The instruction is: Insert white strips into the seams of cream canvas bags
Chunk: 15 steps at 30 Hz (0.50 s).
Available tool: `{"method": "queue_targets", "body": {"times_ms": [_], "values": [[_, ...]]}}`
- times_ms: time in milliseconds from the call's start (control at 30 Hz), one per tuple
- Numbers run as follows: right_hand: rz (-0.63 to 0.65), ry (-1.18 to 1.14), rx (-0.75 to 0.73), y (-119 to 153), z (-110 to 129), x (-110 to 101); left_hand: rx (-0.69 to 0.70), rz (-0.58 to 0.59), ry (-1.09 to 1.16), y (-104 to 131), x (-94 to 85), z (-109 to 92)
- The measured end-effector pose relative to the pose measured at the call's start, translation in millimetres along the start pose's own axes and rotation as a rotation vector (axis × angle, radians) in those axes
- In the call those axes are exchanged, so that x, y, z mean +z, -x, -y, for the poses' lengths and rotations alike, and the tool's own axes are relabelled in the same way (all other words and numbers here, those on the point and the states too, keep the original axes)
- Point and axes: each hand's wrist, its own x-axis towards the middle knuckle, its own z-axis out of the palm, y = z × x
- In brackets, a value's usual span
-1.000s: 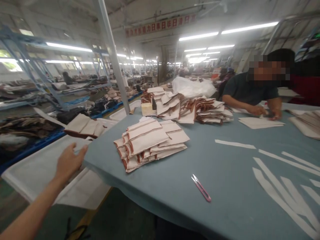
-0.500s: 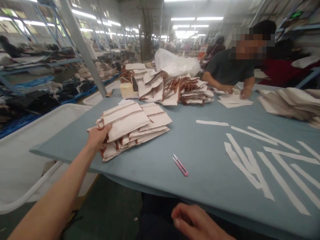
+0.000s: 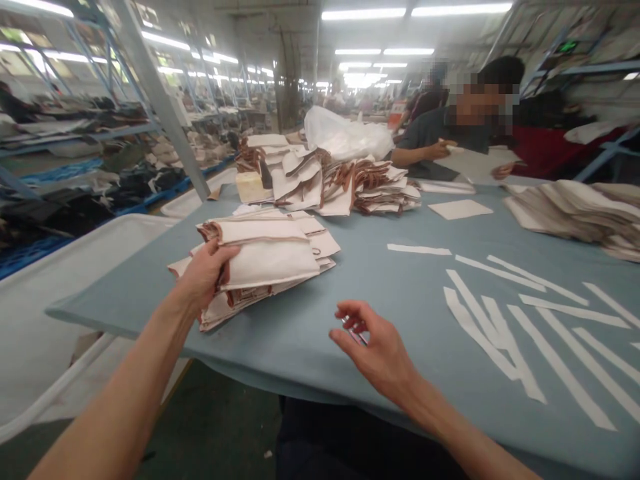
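Observation:
A cream fabric panel with brown edging (image 3: 270,260) is pinched at its left end by my left hand (image 3: 207,267), thumb on top. It is raised a little off a stack of similar cream panels (image 3: 327,245) on the table. My right hand (image 3: 380,343) hovers over the table to the right of the stack, fingers curved and apart, with nothing gripped. Pink-handled thread snips (image 3: 356,331) show between its thumb and fingers, partly hidden by the hand.
White strips (image 3: 493,320) lie scattered across the right of the blue-grey table (image 3: 300,353). Behind are a heap of cream and brown pieces (image 3: 300,180), a clear plastic bag (image 3: 345,133) and folded fabric (image 3: 575,210). Across the table, a co-worker (image 3: 425,147) holds a pale sheet.
My left hand has lifted the top panel and shifted slightly right. My right hand has come up from the table's front edge to over the snips. The co-worker has raised a sheet.

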Motion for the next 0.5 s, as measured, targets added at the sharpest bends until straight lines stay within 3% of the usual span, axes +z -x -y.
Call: {"method": "queue_targets", "body": {"times_ms": [67, 233, 367, 500], "values": [[-0.085, 0.045, -0.038, -37, 6, 5, 0.112, 0.088, -0.192, 28, 9.8, 19], [-0.094, 0.135, -0.230, -97, 28, 26, 0.446, 0.161, -0.641, 78, 24.3, 56], [-0.044, 0.292, -0.553, -134, 55, 34, 0.647, 0.239, -0.900, 88, 29.2, 63], [0.031, 0.411, -0.666, -164, 77, 36, 0.764, 0.311, -1.076, 89, 32.1, 68]]}}
